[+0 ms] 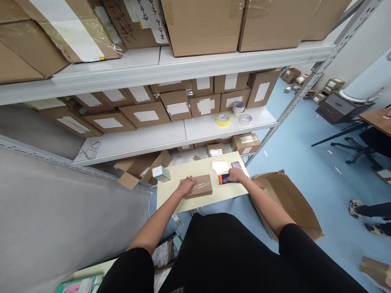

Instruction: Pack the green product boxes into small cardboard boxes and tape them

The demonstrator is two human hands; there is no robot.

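A flat brown cardboard box (203,186) lies on the small cream table (171,199), with shiny clear tape across its top. My left hand (187,186) rests on the left part of this box, fingers stretched out over the lid. To the right, my right hand (236,175) is closed on a flat blue-and-orange item (220,179) at the tabletop; its exact kind is unclear. Just behind that hand lie a phone (236,165) and a white sheet of paper (220,167). A small white-and-green box (161,173) stands at the table's left end.
Metal shelving (137,142) full of labelled cartons rises behind the table. Rolls of tape, one of them a yellow roll (222,119), sit on the middle shelf. Open cartons flank the table, including a large carton (293,203) on the right. Another person's legs (374,209) show far right.
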